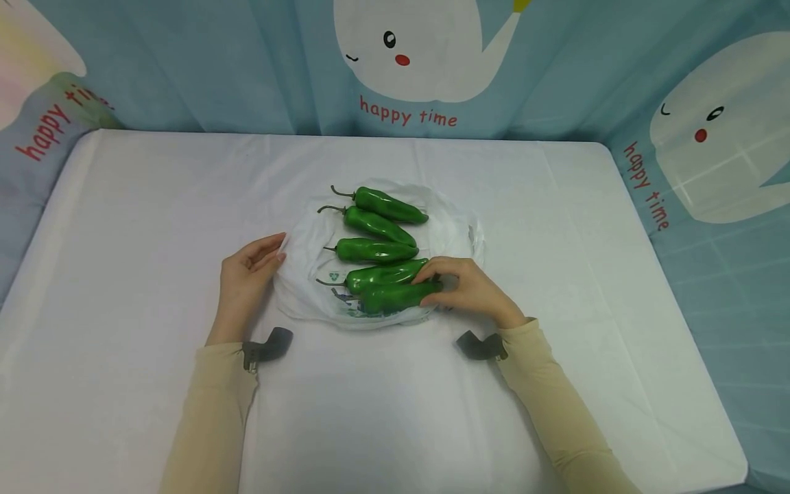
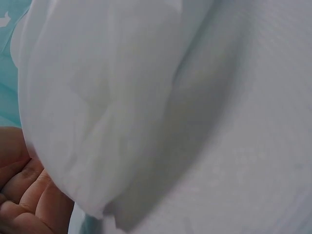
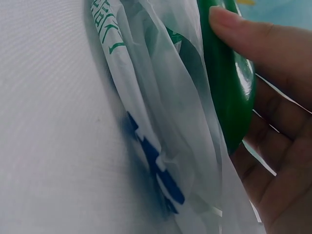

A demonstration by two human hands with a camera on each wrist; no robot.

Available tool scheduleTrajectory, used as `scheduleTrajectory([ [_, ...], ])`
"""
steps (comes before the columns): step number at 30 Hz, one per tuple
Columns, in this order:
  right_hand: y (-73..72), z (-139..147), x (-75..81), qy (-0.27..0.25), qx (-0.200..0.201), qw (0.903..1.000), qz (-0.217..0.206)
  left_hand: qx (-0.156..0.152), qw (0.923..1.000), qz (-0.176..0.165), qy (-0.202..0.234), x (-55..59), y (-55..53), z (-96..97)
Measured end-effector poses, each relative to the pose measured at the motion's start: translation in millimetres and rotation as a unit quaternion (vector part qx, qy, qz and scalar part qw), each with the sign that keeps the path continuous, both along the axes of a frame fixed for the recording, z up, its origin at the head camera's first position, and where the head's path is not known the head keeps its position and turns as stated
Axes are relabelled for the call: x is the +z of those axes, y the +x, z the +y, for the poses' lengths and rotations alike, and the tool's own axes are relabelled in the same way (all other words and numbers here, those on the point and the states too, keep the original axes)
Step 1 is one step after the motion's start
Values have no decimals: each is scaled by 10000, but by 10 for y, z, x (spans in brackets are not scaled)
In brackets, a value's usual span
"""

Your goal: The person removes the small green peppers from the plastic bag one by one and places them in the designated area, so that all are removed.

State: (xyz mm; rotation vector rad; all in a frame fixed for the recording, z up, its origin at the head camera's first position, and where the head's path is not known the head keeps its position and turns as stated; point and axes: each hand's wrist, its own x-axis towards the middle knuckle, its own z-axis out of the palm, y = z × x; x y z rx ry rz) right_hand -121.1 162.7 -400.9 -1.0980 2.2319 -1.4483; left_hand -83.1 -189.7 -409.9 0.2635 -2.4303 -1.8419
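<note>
Several long green peppers lie in a stack of rows on a white plastic bag [image 1: 296, 264], stems mostly pointing left. My right hand [image 1: 470, 288] grips the tip end of the nearest green pepper [image 1: 391, 298], thumb on the near side and fingers over the far side. The right wrist view shows the thumb pressed on that glossy pepper [image 3: 229, 87], with bag film in front of it. At the bag's left edge, my left hand [image 1: 247, 274] pinches the film between thumb and fingers. In the left wrist view raised bag film [image 2: 107, 97] covers part of this hand.
A white cloth covers the table [image 1: 555, 226]. Behind it hangs a blue curtain [image 1: 247, 62] with whale prints. The other peppers, such as the farthest one [image 1: 389, 204], lie close together. A dark wrist camera [image 1: 271, 344] sits on each sleeve.
</note>
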Motion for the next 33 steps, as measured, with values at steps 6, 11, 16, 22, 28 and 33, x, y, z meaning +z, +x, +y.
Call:
scheduleTrajectory([
  [6, -1, 6, -3, -104, -187, 9997, -93, 20, 10000, -9, 29, -2, 0, 0],
  [11, -3, 1, 10, -297, -256, 9992, -61, 23, 10000, -13, -1, -3, 0, -1],
  [16, 35, -34, 137, -497, -306, 9983, 73, 37, 10000, -5, -25, 0, -2, 4],
  [22, 76, -71, 287, -668, -467, 9966, 145, 62, 10000, -44, -35, 8, 0, 6],
  [28, 34, -26, 160, -862, -809, 9930, -54, 81, 9999, -71, -63, 15, 7, 10],
  [33, -23, 24, 22, -1009, -1248, 9866, -283, 57, 10000, -23, -40, 7, -2, 5],
])
